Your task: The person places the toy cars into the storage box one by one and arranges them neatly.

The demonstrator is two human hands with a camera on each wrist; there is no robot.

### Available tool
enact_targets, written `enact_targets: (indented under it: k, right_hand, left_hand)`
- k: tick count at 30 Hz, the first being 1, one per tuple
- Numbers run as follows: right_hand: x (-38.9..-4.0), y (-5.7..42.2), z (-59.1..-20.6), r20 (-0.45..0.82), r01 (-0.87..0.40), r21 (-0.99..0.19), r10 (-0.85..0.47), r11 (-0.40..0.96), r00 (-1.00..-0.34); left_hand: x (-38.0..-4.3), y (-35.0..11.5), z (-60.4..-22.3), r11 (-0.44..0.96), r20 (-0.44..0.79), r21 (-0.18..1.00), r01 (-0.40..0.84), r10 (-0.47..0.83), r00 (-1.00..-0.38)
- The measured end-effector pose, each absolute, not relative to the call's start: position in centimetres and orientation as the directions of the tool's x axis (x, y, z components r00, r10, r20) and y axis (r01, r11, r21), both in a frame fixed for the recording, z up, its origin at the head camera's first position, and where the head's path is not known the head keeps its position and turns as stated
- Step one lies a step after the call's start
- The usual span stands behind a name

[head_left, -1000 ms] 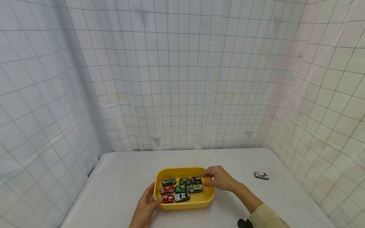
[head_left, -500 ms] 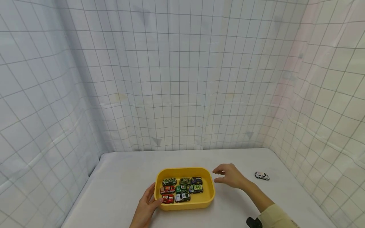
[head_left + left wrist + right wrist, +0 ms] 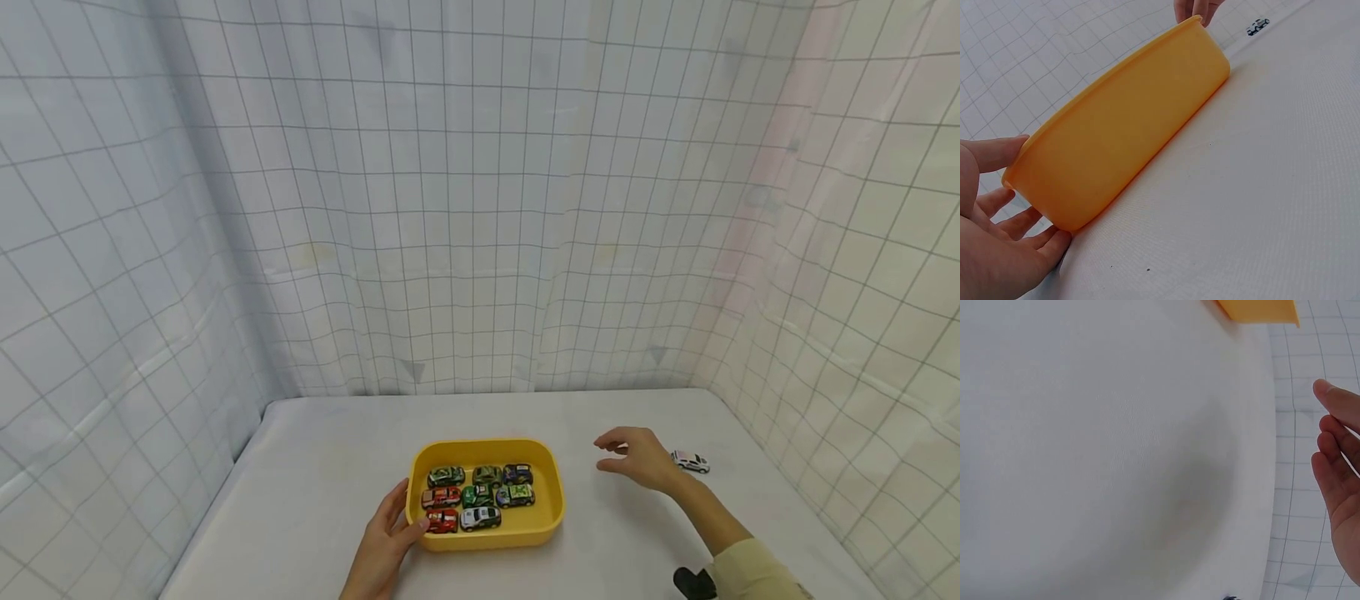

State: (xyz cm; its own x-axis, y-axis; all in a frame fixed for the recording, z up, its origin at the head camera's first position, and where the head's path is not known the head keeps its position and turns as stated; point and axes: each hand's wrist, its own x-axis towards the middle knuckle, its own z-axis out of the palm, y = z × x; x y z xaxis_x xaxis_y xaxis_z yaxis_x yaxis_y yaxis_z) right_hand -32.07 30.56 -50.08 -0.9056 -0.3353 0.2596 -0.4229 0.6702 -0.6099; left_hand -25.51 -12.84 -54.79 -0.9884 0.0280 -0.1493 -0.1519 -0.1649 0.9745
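A yellow plastic tray (image 3: 491, 542) with rounded corners sits on the white table and holds several small toy cars, mostly toward its left. Among them are a red car (image 3: 442, 522), a white-and-black car (image 3: 480, 518) and a green car (image 3: 477, 497). My left hand (image 3: 381, 543) grips the tray's left end, thumb (image 3: 999, 152) over the rim and fingers against the outer wall. Right of the tray, my right hand (image 3: 639, 457) hangs above the table with fingers loosely bent and nothing in them. Just beyond it lies a white toy car (image 3: 690, 462), partly overlapped by the hand.
White curtains (image 3: 465, 208) with a dark grid pattern stand behind the table (image 3: 322, 467) and along both sides. The table's left edge runs close to the curtain there. A dark object (image 3: 693, 583) sits by the right sleeve (image 3: 753, 571).
My right hand has moved out from over the tray's right end and to the right, toward the white toy car. The left hand and the tray have stayed in place.
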Motion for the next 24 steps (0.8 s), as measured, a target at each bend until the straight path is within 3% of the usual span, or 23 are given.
enact_targets:
  k: [11, 24]
  right_hand:
    - [-31.9, 33.6, -50.5, 0.297, -0.417, -0.600, -0.294, 0.683, -0.909]
    - [-31.7, 38.1, -50.5, 0.249, -0.352, -0.569, -0.252, 0.744, -0.935]
  left_hand:
    - [-25.5, -12.9, -55.0, -0.166, -0.139, 0.976, -0.143, 0.035, -0.990]
    - [-25.3, -12.9, -54.9, -0.171, -0.149, 0.973, -0.155, 0.046, -0.988]
